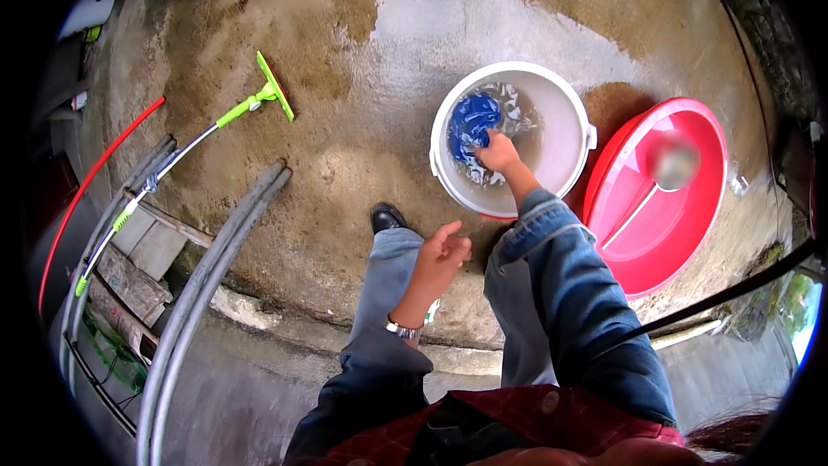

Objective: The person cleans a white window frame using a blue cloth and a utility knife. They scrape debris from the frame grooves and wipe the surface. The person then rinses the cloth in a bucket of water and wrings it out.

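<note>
A white bucket (565,112) stands on the wet concrete floor with soapy water in it. A blue cloth (473,121) lies bunched in the water at the bucket's left side. My right hand (498,154) reaches down into the bucket and grips the blue cloth at its lower edge. My left hand (442,257) hovers above my left knee, fingers loosely curled and apart, holding nothing. A watch sits on that wrist.
A red basin (664,207) with a ladle in it leans beside the bucket on the right. A green-headed squeegee mop (259,99) lies on the floor at left. Grey pipes (207,276) and a red hose (95,173) run along the left, above a step edge.
</note>
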`<state>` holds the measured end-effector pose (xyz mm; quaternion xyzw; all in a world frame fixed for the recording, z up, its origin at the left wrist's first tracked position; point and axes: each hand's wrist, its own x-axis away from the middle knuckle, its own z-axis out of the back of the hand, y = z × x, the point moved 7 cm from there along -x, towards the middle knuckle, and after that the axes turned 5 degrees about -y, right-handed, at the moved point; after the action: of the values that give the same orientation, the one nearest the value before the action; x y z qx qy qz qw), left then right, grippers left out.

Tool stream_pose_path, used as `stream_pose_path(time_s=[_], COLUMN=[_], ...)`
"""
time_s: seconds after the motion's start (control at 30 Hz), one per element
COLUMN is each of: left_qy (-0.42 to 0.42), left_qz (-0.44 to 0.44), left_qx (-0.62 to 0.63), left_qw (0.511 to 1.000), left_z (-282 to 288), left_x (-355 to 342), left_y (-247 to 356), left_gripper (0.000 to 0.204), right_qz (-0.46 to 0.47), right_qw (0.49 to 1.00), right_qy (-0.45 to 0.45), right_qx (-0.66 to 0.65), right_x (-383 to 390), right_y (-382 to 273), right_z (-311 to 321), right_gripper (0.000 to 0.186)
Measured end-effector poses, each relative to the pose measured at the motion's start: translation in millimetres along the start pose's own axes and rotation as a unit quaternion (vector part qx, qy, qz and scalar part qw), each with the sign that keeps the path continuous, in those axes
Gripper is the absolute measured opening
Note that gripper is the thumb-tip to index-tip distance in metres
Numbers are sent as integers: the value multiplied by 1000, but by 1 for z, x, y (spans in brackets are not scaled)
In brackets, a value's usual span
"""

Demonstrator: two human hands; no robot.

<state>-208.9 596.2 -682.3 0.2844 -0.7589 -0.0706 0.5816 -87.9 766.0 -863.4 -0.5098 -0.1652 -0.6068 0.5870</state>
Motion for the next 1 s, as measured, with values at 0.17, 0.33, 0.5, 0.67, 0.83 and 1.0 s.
stream_pose_path(time_s=[0.17,0.33,0.5,0.67,0.83,1.0], left_qy=[45,5,-127,-156,-52,92], left_qz=[-34,3,-62,-7,-61,-116], left_qx=[115,262,385,408,334,248], left_qw=[992,965,912,899,939,957], left_z=[12,-19,-54,-78,-44,-40], left_x=[-23,-50,-73,-87,-133,-117], left_y=[23,41,98,96,56,78], left_gripper=[46,66,67,41,31,25], right_qz=[86,89,323,336,226,78], right_qw=[970,979,922,900,899,943], right_qy=[55,107,196,261,305,224], right_qx=[-219,-147,-84,-97,-218,-234], right_x=[99,212,253,225,189,164], right_y=[-31,-95,-130,-124,-96,-75], right_z=[45,110,124,107,92,94], right_gripper=[30,32,28,37,31,36])
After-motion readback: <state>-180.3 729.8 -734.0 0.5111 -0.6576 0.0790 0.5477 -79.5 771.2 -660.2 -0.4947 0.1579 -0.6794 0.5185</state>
